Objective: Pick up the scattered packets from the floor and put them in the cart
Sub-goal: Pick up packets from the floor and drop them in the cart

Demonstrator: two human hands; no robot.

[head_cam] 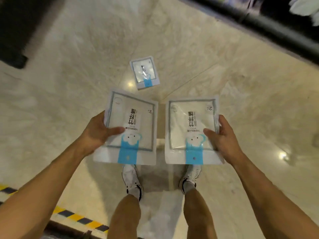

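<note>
Head view: my left hand [96, 133] grips left packet [131, 128], right hand [222, 137] grips right packet [191, 130], fingers curled round edges. Third packet [144, 72] on floor [69, 83] ahead; cart unseen. I judge carry step next: locate cart, drop both.

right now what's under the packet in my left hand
Floor and a shoe show below the left packet; the left hand has fingers beneath it, covered; thumb on top.

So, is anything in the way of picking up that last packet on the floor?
Nothing visible lies on the beige marble floor between the white shoes and the white-and-blue plastic packet there. But the left hand grips a matching left packet, the right hand a right packet.
</note>
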